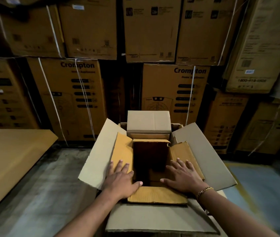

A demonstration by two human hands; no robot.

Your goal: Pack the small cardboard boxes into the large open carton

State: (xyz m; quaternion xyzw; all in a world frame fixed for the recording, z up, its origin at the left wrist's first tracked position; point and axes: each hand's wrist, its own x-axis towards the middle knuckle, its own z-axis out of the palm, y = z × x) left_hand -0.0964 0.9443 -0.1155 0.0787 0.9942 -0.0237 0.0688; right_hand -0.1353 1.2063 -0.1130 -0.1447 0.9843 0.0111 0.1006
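Observation:
A large open carton (209,154) stands on the floor in front of me, its grey outer flaps spread to all sides. Inside it sits a yellow-brown box with its flaps (156,195) folded outward around a dark opening. My left hand (122,178) lies flat with straight fingers on that box's left flap. My right hand (182,175), with a gold bracelet on the wrist, presses flat on its right flap. The inside of the opening is too dark to read.
The carton's far flap (148,121) stands upright at the back. A wall of stacked printed cartons (77,93) fills the background. A large flat cardboard sheet (7,161) lies at the left. Bare concrete floor (50,194) shows beside the carton.

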